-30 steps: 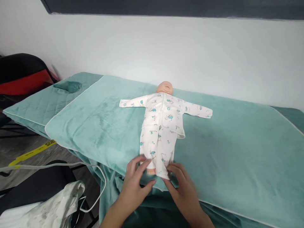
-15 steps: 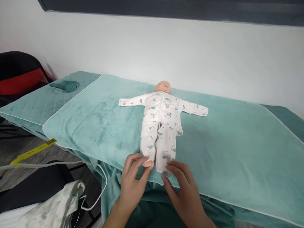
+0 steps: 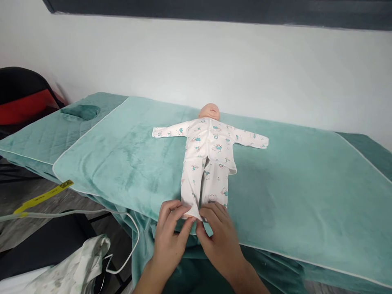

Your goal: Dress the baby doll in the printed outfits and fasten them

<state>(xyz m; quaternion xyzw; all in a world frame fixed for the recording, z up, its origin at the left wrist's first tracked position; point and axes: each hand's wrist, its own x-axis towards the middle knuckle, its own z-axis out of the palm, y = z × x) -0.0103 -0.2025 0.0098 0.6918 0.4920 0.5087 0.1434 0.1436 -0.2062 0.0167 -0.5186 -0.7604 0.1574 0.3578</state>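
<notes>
A baby doll (image 3: 210,111) lies on its back on a teal blanket (image 3: 290,183), dressed in a white printed shirt (image 3: 211,141) and matching trousers (image 3: 203,185), arms spread wide. My left hand (image 3: 171,237) pinches the cuff of the trouser leg on the left. Beside it, my right hand (image 3: 219,239) has its fingers closed on the hem of the same trouser leg, touching the left hand's fingertips. The doll's feet are hidden under the cloth and my fingers.
The blanket covers a padded teal table (image 3: 39,139) with a face hole (image 3: 81,112) at the left end, against a white wall. A black and red chair (image 3: 21,98) stands far left. A white cable (image 3: 92,212), yellow tape (image 3: 43,196) and a crumpled cloth (image 3: 67,265) lie lower left.
My right hand slid left from the right trouser leg to meet the left hand at the left leg's cuff. The bare foot seen earlier is now covered.
</notes>
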